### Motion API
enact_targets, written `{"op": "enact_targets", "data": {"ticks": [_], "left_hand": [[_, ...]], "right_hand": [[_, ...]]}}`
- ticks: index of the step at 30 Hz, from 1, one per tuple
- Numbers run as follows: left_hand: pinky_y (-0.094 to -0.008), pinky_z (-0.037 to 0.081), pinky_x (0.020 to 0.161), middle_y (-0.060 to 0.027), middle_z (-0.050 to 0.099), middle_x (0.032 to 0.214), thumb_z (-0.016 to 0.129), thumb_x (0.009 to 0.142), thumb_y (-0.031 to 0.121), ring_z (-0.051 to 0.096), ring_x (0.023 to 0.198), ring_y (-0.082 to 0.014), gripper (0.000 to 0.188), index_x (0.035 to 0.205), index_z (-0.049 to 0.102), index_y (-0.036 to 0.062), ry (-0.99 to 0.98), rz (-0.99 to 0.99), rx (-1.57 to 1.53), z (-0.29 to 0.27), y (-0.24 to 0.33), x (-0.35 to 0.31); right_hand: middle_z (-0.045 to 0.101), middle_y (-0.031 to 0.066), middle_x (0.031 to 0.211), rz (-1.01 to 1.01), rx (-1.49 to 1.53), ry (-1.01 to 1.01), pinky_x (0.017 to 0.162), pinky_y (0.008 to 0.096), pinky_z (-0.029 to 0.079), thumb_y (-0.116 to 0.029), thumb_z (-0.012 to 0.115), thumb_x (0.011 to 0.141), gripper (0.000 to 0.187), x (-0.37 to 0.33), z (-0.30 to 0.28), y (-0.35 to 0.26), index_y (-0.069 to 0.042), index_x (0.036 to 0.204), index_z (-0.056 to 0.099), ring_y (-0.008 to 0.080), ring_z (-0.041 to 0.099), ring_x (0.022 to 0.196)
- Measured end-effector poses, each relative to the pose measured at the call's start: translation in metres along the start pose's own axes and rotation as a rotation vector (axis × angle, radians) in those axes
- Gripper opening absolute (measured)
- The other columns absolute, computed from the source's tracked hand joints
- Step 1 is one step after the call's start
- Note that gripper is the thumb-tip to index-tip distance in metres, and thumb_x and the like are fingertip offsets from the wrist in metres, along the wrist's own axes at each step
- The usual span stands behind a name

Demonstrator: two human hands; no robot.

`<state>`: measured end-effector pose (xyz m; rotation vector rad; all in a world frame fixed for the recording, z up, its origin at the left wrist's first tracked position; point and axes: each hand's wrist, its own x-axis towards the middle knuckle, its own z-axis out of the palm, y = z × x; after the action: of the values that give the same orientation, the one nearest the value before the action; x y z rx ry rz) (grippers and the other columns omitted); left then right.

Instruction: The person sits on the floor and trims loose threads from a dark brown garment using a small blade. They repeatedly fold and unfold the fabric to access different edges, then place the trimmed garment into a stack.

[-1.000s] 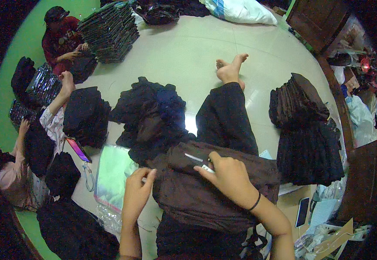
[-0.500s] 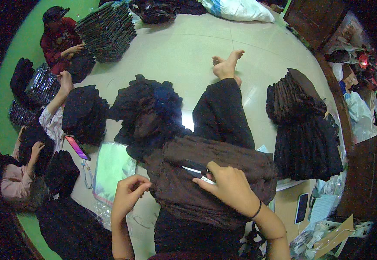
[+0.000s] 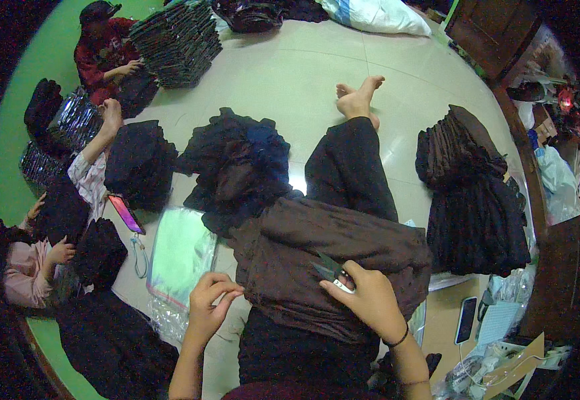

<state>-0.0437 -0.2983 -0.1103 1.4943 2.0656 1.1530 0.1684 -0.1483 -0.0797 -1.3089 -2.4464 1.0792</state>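
Observation:
A dark brown garment (image 3: 343,230) lies spread over my lap. In my right hand (image 3: 373,300) is a pair of thread snips (image 3: 330,271), held above the cloth with the blades angled up and to the left. The fingers of my left hand (image 3: 213,303) are pinched together at the garment's left edge. Whatever lies between those fingertips, if anything, is too small to make out. Just beyond the garment, a rumpled heap of dark clothes (image 3: 236,167) rests on the floor.
Folded brown and black garments (image 3: 473,220) are stacked at my right, near a phone (image 3: 465,320) with a cable. At left are a black pile (image 3: 140,163), another phone (image 3: 126,213), a clear plastic bag (image 3: 180,253) and a person's arm (image 3: 53,260). Another person (image 3: 106,57) sits at the far left.
The snips have swung from pointing left to pointing more upward, and my right hand has drawn slightly back. My left hand stays pinched at the garment's edge. The whole view has shifted a little.

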Motion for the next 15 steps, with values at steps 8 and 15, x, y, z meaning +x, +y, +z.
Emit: {"op": "enact_targets", "data": {"ticks": [8, 15], "left_hand": [[-0.0259, 0.041, 0.054, -0.0106, 0.051, 0.065, 0.041, 0.09, 0.026, 0.05, 0.058, -0.0153, 0.023, 0.08, 0.038, 0.0057, 0.211, -0.116, -0.994, 0.055, 0.009, -0.007], [-0.0192, 0.029, 0.043, 0.0032, 0.033, 0.059, 0.041, 0.091, 0.026, 0.029, 0.05, -0.0044, 0.018, 0.095, 0.036, 0.0086, 0.181, -0.397, -0.807, 0.043, 0.02, 0.004]], "right_hand": [[0.054, 0.0145, 0.059, -0.022, 0.136, 0.001, 0.048, 0.0315, 0.041, -0.031, 0.067, 0.071, 0.036, -0.014, 0.009, 0.0, -0.001, 0.069, 0.048, 0.0283, 0.057, 0.054], [0.058, 0.0121, 0.061, 0.002, 0.231, -0.009, 0.051, 0.0369, 0.047, -0.04, 0.061, 0.075, 0.038, -0.035, 0.022, -0.006, -0.004, 0.073, 0.049, 0.0288, 0.061, 0.059]]}}
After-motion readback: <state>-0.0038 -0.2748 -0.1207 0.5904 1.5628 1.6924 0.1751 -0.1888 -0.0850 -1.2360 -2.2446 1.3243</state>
